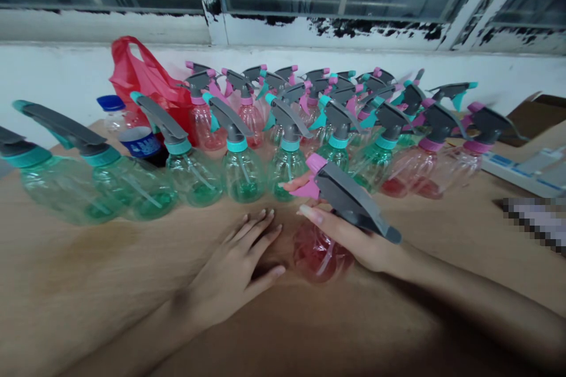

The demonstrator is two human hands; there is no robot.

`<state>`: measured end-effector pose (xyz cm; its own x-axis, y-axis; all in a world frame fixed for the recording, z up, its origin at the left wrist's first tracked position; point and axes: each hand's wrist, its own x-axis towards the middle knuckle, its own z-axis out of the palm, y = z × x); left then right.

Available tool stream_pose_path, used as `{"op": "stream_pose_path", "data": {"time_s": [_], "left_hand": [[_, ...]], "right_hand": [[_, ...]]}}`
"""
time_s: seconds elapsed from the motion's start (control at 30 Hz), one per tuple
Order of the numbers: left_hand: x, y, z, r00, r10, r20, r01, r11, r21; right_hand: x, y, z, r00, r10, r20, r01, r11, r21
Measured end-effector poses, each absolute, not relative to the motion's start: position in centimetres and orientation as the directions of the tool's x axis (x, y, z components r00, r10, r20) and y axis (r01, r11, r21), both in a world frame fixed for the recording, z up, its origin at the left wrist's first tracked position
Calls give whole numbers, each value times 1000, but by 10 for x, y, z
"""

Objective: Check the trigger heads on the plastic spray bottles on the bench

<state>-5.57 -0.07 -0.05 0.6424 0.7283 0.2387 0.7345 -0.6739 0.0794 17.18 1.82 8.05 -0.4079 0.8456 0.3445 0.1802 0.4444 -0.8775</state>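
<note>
My right hand [354, 235] is closed around the neck of a pink spray bottle [321, 253] with a grey trigger head [349, 197] and pink nozzle; the bottle stands on the brown table [88, 283]. A finger lies under the pink trigger. My left hand [241, 259] rests flat on the table just left of that bottle, fingers spread, holding nothing. Behind both hands stands a row of green spray bottles [241, 168] with teal collars.
Several more green and pink spray bottles [424, 147] crowd the back of the table. A red plastic bag [141, 79] and a blue-capped water bottle [132, 129] sit at the back left. A white and blue box [526, 168] lies at the right. A white wall runs behind.
</note>
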Motion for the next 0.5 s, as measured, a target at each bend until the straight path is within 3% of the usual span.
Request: {"op": "stream_pose_path", "data": {"time_s": [0.5], "left_hand": [[-54,0,2,640,733,231,738,-670,78]], "right_hand": [[173,21,73,-421,843,335,162,433,-887]]}}
